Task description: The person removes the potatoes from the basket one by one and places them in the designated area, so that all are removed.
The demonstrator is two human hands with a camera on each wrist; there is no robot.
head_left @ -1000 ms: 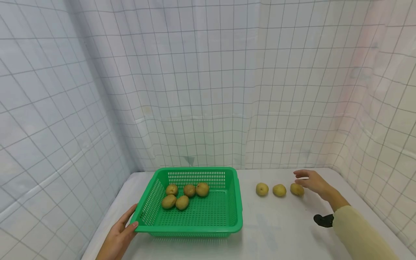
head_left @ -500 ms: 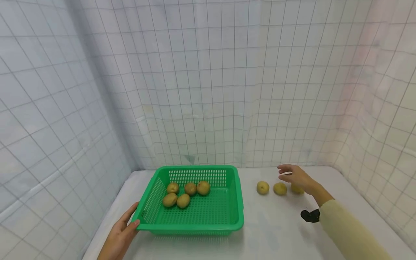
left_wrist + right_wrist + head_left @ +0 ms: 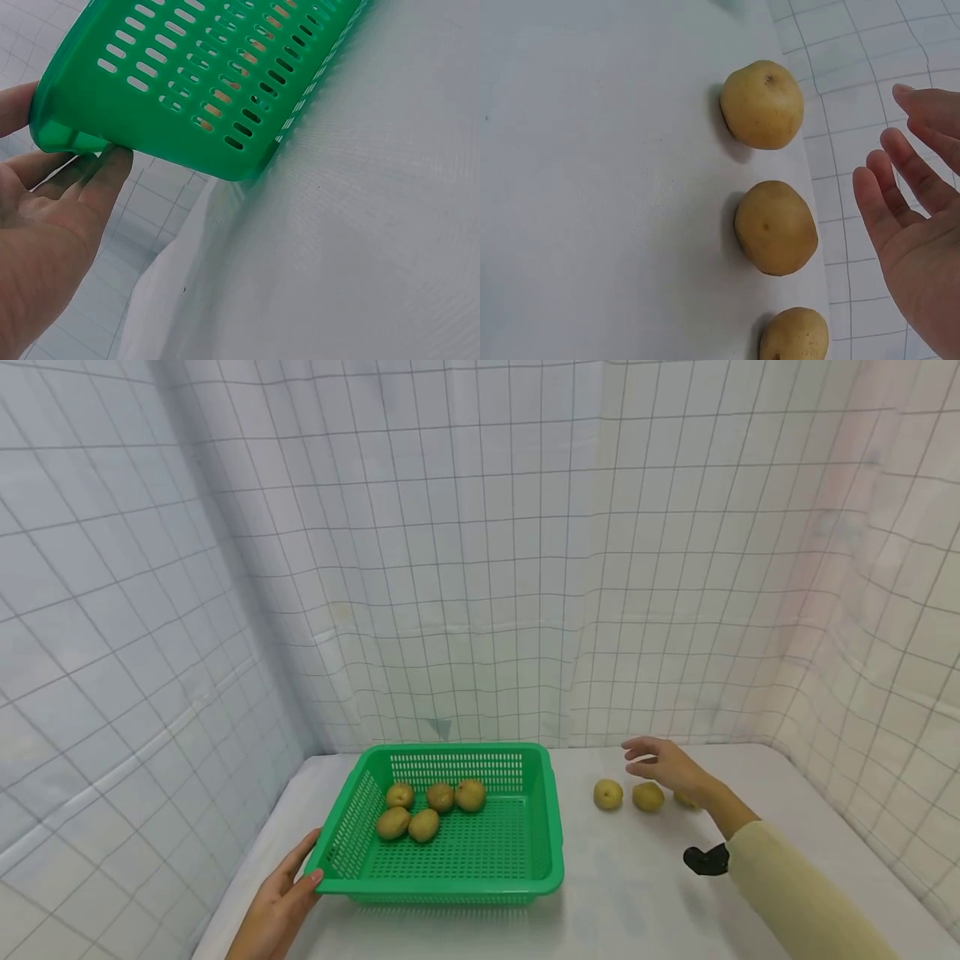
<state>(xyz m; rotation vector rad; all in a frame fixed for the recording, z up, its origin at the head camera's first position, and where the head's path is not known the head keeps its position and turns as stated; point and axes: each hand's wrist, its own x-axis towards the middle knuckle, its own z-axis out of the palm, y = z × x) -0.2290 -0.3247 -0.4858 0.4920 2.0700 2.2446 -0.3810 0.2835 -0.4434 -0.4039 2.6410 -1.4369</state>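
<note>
A green plastic basket (image 3: 450, 887) with slotted walls stands on the table, several potatoes (image 3: 423, 825) gathered toward its left and back. My left hand (image 3: 273, 897) holds the basket's near left corner, thumb and fingers on either side of the rim, as the left wrist view also shows. To the right, three potatoes lie in a row: a left one (image 3: 607, 794), a middle one (image 3: 648, 797) and a right one (image 3: 686, 799), which my right forearm partly hides. My right hand (image 3: 667, 767) hovers over the middle and right potatoes, fingers loosely bent, nothing in it.
A white sheet covers the table (image 3: 622, 893). White gridded curtains (image 3: 465, 610) hang behind it and along both sides. A black object (image 3: 707, 860) shows beside the right sleeve (image 3: 795, 885).
My right hand has moved left, from the right potato toward the middle one, covering part of the right potato. The left hand stays on the basket; the potatoes have not moved.
</note>
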